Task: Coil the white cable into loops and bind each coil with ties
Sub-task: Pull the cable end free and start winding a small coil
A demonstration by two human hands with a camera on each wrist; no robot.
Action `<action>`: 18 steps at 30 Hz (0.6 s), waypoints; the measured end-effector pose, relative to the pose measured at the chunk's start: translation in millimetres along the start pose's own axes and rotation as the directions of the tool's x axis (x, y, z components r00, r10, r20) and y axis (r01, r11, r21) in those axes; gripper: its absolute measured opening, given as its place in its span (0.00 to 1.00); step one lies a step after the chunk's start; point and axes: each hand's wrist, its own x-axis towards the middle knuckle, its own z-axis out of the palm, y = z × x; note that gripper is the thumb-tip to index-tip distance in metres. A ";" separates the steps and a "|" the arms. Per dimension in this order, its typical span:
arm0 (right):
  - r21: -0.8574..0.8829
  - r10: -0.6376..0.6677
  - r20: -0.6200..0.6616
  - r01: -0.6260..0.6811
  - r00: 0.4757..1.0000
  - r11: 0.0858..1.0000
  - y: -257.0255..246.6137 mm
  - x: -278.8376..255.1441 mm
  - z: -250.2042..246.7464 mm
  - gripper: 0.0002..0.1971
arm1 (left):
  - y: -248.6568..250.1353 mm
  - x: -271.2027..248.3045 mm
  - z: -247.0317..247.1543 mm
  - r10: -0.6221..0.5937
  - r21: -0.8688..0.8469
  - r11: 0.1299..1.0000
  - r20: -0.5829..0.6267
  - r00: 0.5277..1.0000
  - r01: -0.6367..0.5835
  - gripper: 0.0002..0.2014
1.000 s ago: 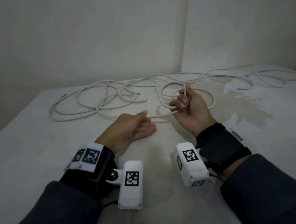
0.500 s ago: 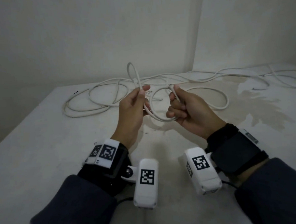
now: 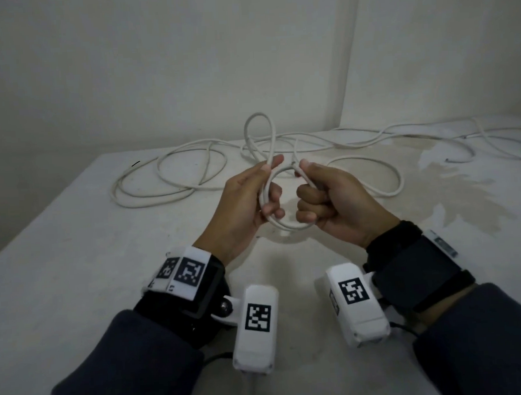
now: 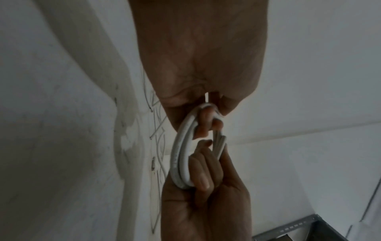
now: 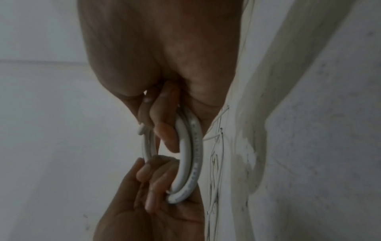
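Head view, left hand and right hand now closer, both gripping white cable coil

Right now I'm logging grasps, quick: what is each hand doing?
Left hand: fingers curled round the small coil of round white plastic cable.
Right hand: fist closed on the same coil's other side.

Bare plastered room: blank walls, stained white table.

A white cable, its near end wound into a small double loop, trails in loose curves across the table.
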 end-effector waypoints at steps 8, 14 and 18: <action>-0.073 -0.049 0.124 0.058 0.991 0.996 2.4 -2.9 5.0 0.17 | 2.8 0.3 0.9 0.022 0.025 0.999 -0.034 0.999 -0.021 0.15; -0.126 -0.055 0.150 0.075 0.987 0.989 3.6 -2.6 2.5 0.23 | 6.2 -3.0 0.6 0.017 0.139 0.990 -0.002 1.000 -0.016 0.17; -0.127 -0.062 0.173 0.085 0.983 0.988 3.4 -3.0 4.1 0.24 | 10.0 -5.4 -0.5 0.060 0.213 0.975 -0.016 0.998 -0.055 0.16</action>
